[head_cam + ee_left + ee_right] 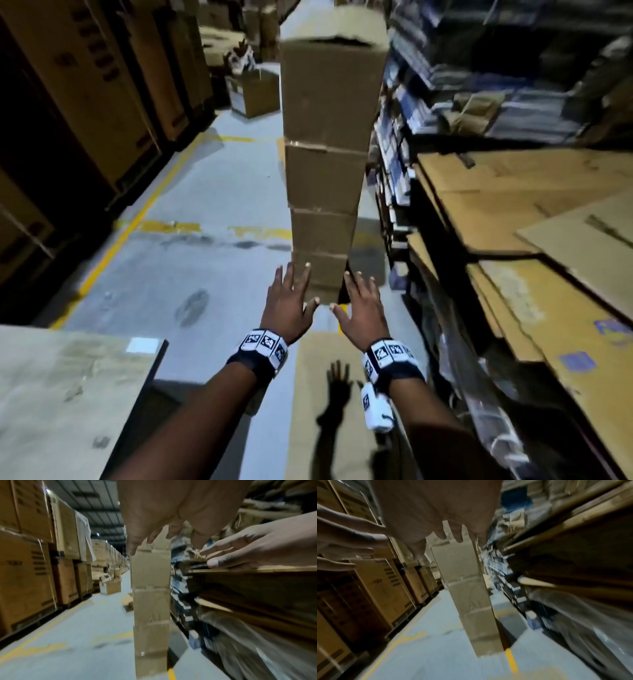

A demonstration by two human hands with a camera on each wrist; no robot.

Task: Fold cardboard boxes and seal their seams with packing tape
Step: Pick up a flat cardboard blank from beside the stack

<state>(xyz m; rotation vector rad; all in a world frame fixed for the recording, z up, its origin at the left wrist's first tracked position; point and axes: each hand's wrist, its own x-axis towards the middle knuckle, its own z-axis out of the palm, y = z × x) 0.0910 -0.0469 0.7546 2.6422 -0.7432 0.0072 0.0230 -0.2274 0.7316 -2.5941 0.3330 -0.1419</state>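
A tall stack of several sealed brown cardboard boxes [325, 164] stands on the warehouse floor straight ahead; it also shows as a stack [150, 601] in the left wrist view and a stack [467, 592] in the right wrist view. Clear tape bands cross the box seams. My left hand [291, 294] is held out with straight, spread fingers in front of the lowest boxes. My right hand [359, 308] is likewise spread, just right of the stack's base. Neither hand holds anything; whether the fingertips touch the cardboard I cannot tell.
Flattened cardboard sheets [534, 240] lie piled on racks at the right. Large cartons [85, 85] line the left side of the aisle. A flat cardboard piece [68, 394] lies at lower left, another cardboard piece [329, 411] under my hands. An open box [253, 92] sits farther down the grey floor.
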